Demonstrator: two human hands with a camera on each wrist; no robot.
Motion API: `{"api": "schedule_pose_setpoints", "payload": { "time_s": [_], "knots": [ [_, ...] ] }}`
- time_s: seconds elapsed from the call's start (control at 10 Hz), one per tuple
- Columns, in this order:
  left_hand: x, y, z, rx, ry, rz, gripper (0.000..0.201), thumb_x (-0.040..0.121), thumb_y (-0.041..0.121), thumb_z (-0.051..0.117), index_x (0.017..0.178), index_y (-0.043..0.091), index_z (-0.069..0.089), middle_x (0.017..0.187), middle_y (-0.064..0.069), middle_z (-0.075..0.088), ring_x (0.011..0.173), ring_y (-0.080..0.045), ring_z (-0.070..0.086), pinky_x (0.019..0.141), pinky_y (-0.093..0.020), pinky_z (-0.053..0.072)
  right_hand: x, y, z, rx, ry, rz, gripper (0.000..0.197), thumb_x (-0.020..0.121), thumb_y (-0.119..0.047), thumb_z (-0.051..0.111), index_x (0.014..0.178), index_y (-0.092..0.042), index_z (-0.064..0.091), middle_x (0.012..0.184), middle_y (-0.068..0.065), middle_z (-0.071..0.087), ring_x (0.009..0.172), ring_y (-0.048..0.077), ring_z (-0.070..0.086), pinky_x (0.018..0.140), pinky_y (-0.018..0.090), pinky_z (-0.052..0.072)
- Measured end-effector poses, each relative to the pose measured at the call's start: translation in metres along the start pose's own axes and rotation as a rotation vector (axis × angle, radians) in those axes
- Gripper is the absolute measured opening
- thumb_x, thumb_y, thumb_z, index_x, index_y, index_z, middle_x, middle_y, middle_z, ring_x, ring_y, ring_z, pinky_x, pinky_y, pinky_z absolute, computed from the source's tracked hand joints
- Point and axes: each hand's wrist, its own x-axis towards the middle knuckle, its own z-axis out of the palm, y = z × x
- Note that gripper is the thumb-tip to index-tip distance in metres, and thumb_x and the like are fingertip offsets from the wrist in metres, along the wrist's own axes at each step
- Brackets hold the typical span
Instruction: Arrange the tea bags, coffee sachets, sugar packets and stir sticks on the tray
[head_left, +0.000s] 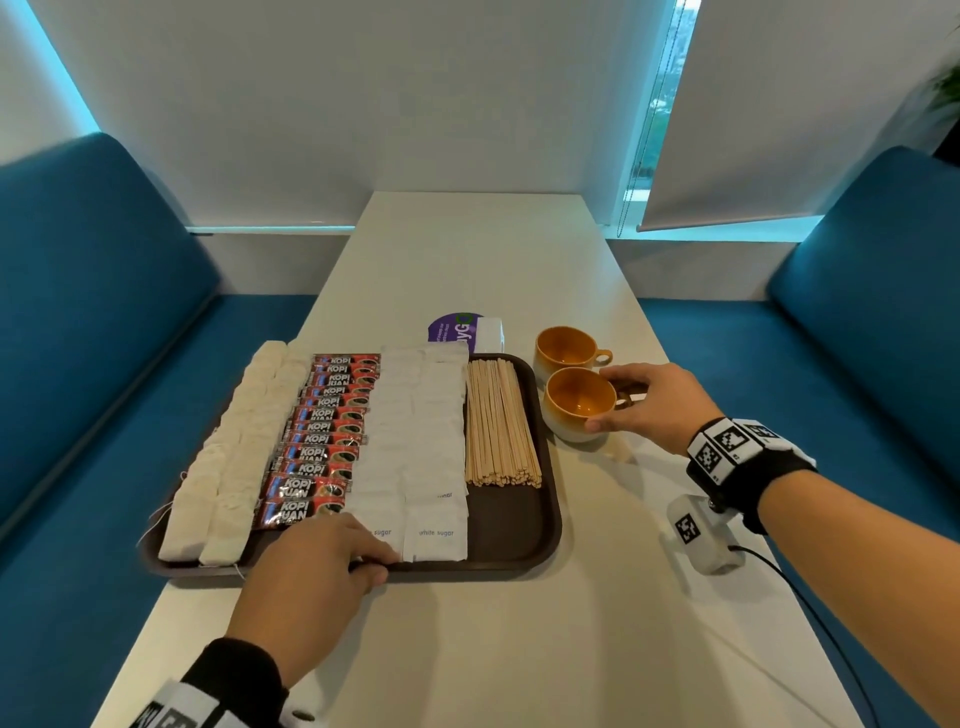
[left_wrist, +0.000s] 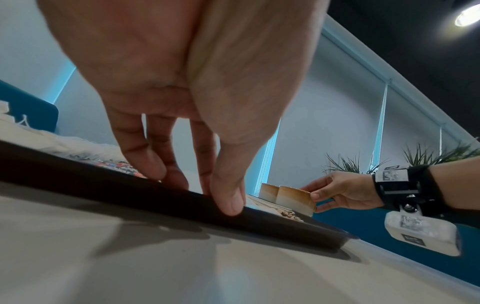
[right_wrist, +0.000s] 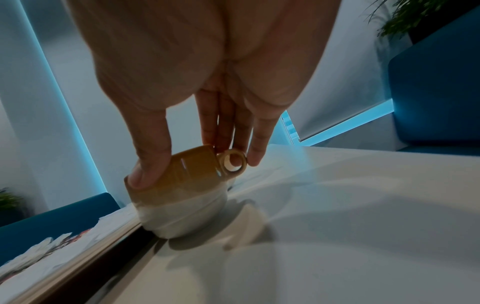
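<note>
A dark brown tray (head_left: 519, 540) holds four rows: beige tea bags (head_left: 234, 457) on the left, then red coffee sachets (head_left: 322, 441), white sugar packets (head_left: 421, 447) and wooden stir sticks (head_left: 498, 421). My left hand (head_left: 387, 565) pinches the tray's near rim (left_wrist: 285, 226), thumb outside and fingers inside. Just right of the tray stand two orange-and-cream cups. My right hand (head_left: 602, 400) grips the nearer cup (head_left: 576, 405), thumb on its near side, fingers at the far side by the handle (right_wrist: 233, 164). That cup (right_wrist: 187, 185) stands on the table against the tray's edge.
The second cup (head_left: 566, 348) sits just behind the held one. A purple round card (head_left: 452, 327) and a small white box (head_left: 491, 332) lie behind the tray. Blue benches (head_left: 93, 312) flank the narrow white table (head_left: 519, 649). A cable (head_left: 810, 613) trails from my right wrist.
</note>
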Motion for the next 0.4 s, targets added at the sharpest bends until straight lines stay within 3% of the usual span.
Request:
{"api": "schedule_pose_setpoints", "payload": {
  "time_s": [0.1, 0.2, 0.3, 0.4],
  "knots": [
    [0.000, 0.001, -0.003, -0.009, 0.012, 0.005, 0.016, 0.094, 0.033, 0.071, 0.103, 0.045, 0.078, 0.099, 0.029, 0.062, 0.092, 0.007, 0.055, 0.077, -0.008, 0.036, -0.003, -0.003, -0.003, -0.009, 0.005, 0.005, 0.084, 0.064, -0.038, 0.095, 0.139, -0.021, 0.061, 0.130, -0.002, 0.067, 0.115, 0.014, 0.061, 0.104, 0.040, 0.050],
    [-0.005, 0.001, -0.007, -0.064, 0.035, 0.010, 0.016, 0.093, 0.031, 0.073, 0.107, 0.038, 0.078, 0.099, 0.027, 0.063, 0.091, 0.008, 0.056, 0.077, -0.006, 0.036, -0.020, 0.001, -0.007, -0.021, 0.056, 0.015, 0.085, 0.067, -0.047, 0.091, 0.141, -0.023, 0.057, 0.133, -0.006, 0.062, 0.122, 0.014, 0.056, 0.104, 0.038, 0.048],
    [-0.023, -0.001, -0.017, -0.143, 0.067, -0.004, 0.023, 0.094, 0.033, 0.072, 0.116, 0.038, 0.073, 0.109, 0.026, 0.062, 0.097, 0.007, 0.056, 0.085, -0.011, 0.040, -0.058, -0.008, -0.019, -0.089, 0.100, -0.030, 0.060, 0.076, -0.049, 0.084, 0.130, -0.031, 0.063, 0.124, -0.013, 0.059, 0.116, 0.009, 0.055, 0.100, 0.034, 0.048],
    [-0.053, -0.009, -0.031, -0.234, 0.099, -0.038, 0.028, 0.093, 0.037, 0.072, 0.121, 0.041, 0.069, 0.116, 0.026, 0.063, 0.104, 0.007, 0.057, 0.094, -0.019, 0.046, -0.119, -0.009, -0.029, -0.146, 0.081, -0.064, 0.030, 0.085, -0.041, 0.079, 0.112, -0.038, 0.069, 0.115, -0.020, 0.063, 0.110, 0.005, 0.056, 0.103, 0.036, 0.047]
  ]
}}
